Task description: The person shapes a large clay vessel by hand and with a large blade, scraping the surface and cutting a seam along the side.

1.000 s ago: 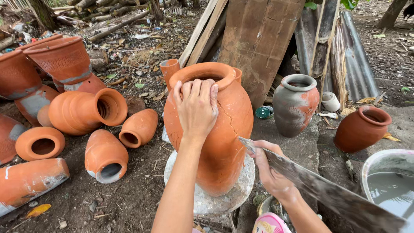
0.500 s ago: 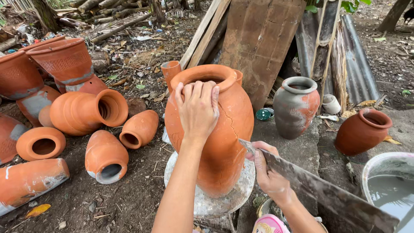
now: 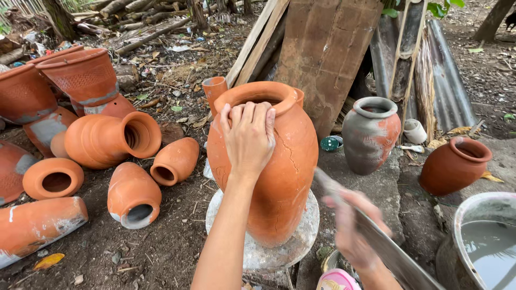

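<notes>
Outdoors on bare ground, the left hand (image 3: 248,138) stays flat on the tall clay pot (image 3: 269,166) shoulder, fingers spread, while the right hand (image 3: 352,236), closed around a flat wooden paddle (image 3: 376,236), has drawn back, now blurred.

To your left, a heap of orange clay pots (image 3: 115,138) lies on its sides on the dirt, mouths facing different ways, with two large patterned tubs (image 3: 80,75) standing behind them. A small clay cup (image 3: 215,88) stands further back. Ahead you see a wide wooden board (image 3: 328,48) and thin planks (image 3: 258,40) leaning together, with corrugated metal sheets (image 3: 446,80) to the right of them. A grey-smeared jar (image 3: 371,134) stands upright on the ground, near a small round brown pot (image 3: 454,164). At your lower right, a basin (image 3: 486,241) holds cloudy grey water.
</notes>
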